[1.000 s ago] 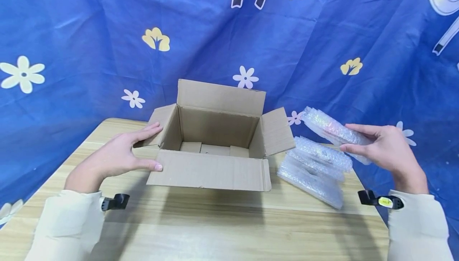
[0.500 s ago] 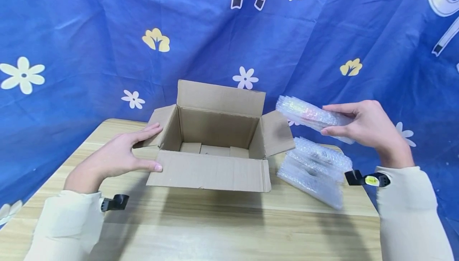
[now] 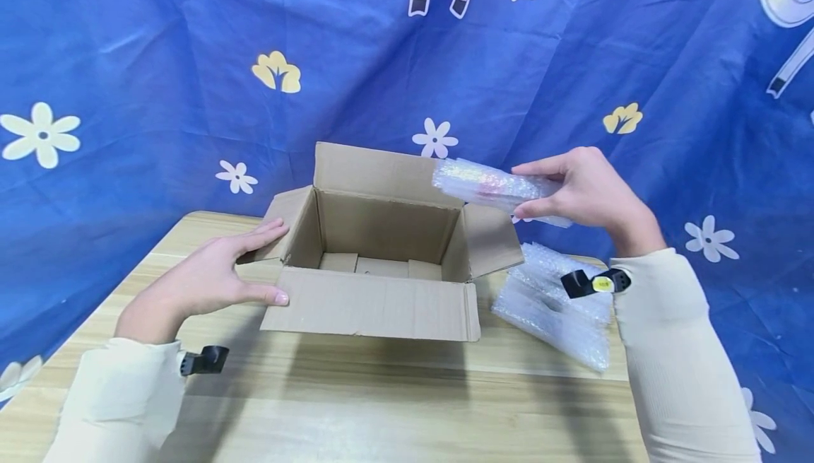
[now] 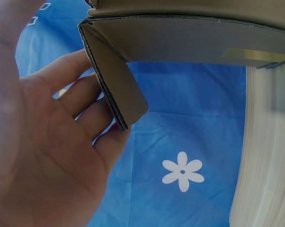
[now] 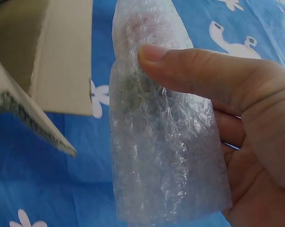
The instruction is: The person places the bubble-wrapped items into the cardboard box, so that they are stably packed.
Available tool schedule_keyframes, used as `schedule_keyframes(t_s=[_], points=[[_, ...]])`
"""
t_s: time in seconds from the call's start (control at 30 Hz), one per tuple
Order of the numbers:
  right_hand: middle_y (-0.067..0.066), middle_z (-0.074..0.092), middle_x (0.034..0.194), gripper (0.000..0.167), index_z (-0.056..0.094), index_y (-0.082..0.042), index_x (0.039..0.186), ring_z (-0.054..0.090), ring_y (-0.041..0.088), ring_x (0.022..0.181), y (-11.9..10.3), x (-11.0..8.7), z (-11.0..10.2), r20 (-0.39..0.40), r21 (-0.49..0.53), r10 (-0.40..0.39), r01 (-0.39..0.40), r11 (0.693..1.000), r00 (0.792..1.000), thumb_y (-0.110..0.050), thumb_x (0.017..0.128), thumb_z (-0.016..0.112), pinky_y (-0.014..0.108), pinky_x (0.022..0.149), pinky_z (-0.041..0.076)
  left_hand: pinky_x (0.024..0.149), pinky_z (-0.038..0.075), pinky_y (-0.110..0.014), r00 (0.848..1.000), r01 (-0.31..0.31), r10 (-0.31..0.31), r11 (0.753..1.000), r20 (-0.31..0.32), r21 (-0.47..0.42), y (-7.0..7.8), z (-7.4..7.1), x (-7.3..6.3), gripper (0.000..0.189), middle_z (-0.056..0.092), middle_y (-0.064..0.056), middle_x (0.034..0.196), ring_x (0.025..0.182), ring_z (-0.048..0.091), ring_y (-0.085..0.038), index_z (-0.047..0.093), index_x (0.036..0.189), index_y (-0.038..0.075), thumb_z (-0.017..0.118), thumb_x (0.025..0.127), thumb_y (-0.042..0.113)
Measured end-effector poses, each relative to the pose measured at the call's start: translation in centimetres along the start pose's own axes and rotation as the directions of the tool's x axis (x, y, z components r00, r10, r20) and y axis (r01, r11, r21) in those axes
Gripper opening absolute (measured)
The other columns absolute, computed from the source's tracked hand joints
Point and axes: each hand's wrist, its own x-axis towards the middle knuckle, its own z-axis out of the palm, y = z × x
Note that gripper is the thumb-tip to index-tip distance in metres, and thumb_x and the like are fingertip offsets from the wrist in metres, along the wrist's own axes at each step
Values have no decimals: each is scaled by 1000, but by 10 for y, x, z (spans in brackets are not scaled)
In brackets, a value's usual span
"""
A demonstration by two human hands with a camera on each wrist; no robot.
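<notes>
An open cardboard box (image 3: 375,304) stands on the table with its flaps spread outward. My left hand (image 3: 203,279) rests at the box's left side, fingers straight along the left flap (image 4: 116,78) and thumb at the front flap's corner. Up by the box's right rear corner, my right hand (image 3: 591,191) grips a bubble-wrapped bundle (image 3: 480,184) between thumb and fingers. The right wrist view shows the bundle (image 5: 147,156) as long and clear-wrapped, with something pinkish and dark inside; what that is I cannot tell.
More bubble-wrapped packages (image 3: 550,329) lie stacked on the wooden table (image 3: 356,406) to the right of the box, partly behind the right wrist strap. A blue cloth (image 3: 362,46) with flowers hangs behind the table. The box's right flap (image 3: 492,240) sticks out under the held bundle.
My right hand has carried the bubble-wrapped bundle left and upward, from above the stacked packages to the box's rear right corner. The left hand and box have stayed put.
</notes>
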Motion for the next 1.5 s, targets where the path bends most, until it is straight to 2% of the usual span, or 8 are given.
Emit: schedule_keyframes(t_s=[0.23,0.47,0.7,0.87,1.07,1.5], points=[[2,75,89,52,77,-12,116,57,18,71,-6,26,19,80,29,-46,44,999,996,-24,68,95,30,57,47,105,32,-65,1000,9,-9,1000,4,18,0,2,1,111,30,-11,160,141,32,-43,34,157,13,87,69,55],[2,75,102,55,77,-14,116,62,17,81,-12,47,37,145,64,-40,31,997,989,-29,66,95,35,70,50,107,31,-64,1000,2,-2,1000,0,14,1,3,0,111,31,-10,160,142,30,-41,36,156,12,87,68,56],[-1,75,102,55,77,-16,118,64,15,87,-23,66,53,220,102,-51,29,994,974,-26,68,95,34,75,52,107,31,-64,1000,1,-1,1000,-2,11,0,3,-1,111,31,-11,160,142,30,-41,36,156,12,87,68,56],[-3,75,96,50,78,-15,115,65,13,82,-28,80,65,243,124,-105,77,989,964,-24,69,94,33,75,53,107,30,-64,1000,0,0,1000,-6,5,-1,3,-1,112,30,-10,160,143,29,-40,36,156,12,87,68,56],[-4,75,97,50,78,-14,114,64,12,80,-30,94,83,274,108,-171,146,983,946,-27,68,93,32,76,52,107,30,-63,1000,-7,7,1000,-15,7,-1,4,-1,112,31,-10,160,143,30,-39,36,156,11,87,67,56],[1,75,101,49,76,-7,116,64,12,85,-39,119,120,383,183,-220,160,970,897,-20,71,91,29,76,52,106,31,-65,1000,16,-15,1000,-21,26,2,3,-2,112,32,-9,160,141,33,-42,35,157,15,87,67,58]])
